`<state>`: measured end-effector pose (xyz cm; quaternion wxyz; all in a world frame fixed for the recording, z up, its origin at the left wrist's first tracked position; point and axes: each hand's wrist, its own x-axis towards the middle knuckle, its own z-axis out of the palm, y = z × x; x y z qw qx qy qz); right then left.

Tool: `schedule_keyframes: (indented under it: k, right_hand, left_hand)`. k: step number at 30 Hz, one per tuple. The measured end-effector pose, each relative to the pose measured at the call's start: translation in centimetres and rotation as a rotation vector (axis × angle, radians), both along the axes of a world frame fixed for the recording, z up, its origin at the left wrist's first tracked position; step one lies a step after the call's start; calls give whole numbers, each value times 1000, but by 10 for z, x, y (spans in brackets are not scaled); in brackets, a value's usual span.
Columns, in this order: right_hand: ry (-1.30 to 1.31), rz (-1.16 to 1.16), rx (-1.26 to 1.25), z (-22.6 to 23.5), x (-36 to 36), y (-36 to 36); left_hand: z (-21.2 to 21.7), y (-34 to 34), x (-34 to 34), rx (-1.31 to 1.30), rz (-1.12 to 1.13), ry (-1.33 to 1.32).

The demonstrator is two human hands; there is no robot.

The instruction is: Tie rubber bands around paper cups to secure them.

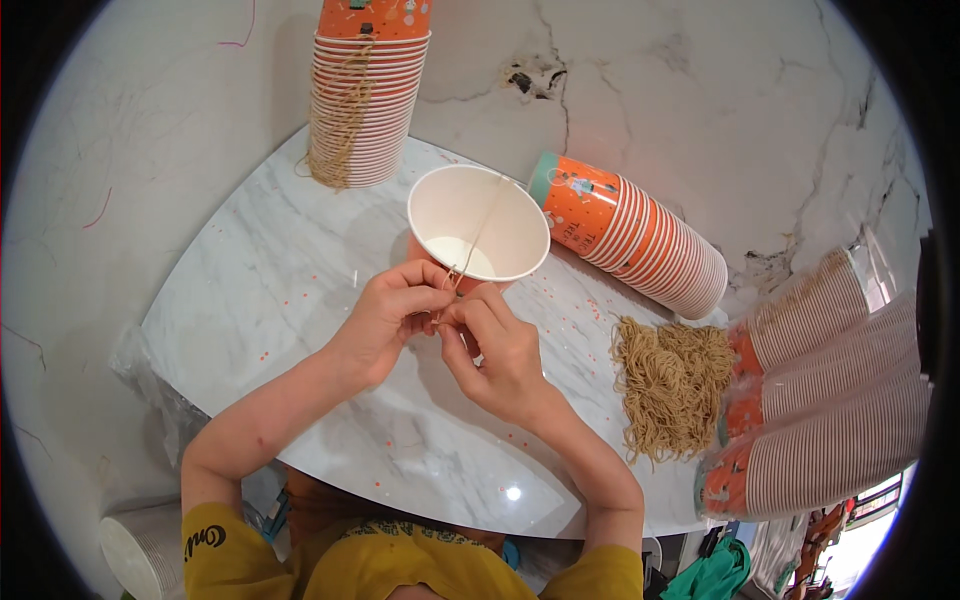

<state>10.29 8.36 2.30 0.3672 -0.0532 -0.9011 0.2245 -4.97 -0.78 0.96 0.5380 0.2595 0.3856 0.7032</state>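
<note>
A paper bucket (440, 210), white inside and orange outside, stands on the table in front of me. A thin tan string (484, 222) crosses its mouth from the far rim to the near rim. At that near rim, my left hand (378, 322) pinches the string between thumb and fingers. Close beside it, my right hand (500, 355) is closed too, its thumb and index finger pinching the string near the same spot. The fingers partly hide the string's ends, so I cannot see whether a knot is there.
A tall bucket stack (362, 110) with strings draped down it stands at the far left. Another stack (635, 235) lies on its side behind. Right are a tan string pile (672, 385) and plastic-wrapped bucket stacks (830, 400). The marble-patterned table (300, 400) has small orange bits.
</note>
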Motion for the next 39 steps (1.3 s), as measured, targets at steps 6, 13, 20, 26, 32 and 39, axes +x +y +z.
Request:
schedule_keyframes:
  k: [6,13,20,26,32,39]
  right_hand:
    - [115,-46,-77,7,-2,3]
    - [245,-131,47,13,-23,12]
    - [175,-152,179,14,-37,23]
    - [93,-137,93,12,-34,23]
    - [-57,-32,25,26,-22,37]
    - [-148,57,-79,32,-13,47]
  left_hand:
    - [3,1,7,-6,205,383]
    - [1,3,8,214,588,1006]
    - [-1,5,0,286,678,1121]
    - [1,6,-2,356,685,1121]
    - [6,5,3,300,620,1014]
    - [6,7,-3,454,640,1337]
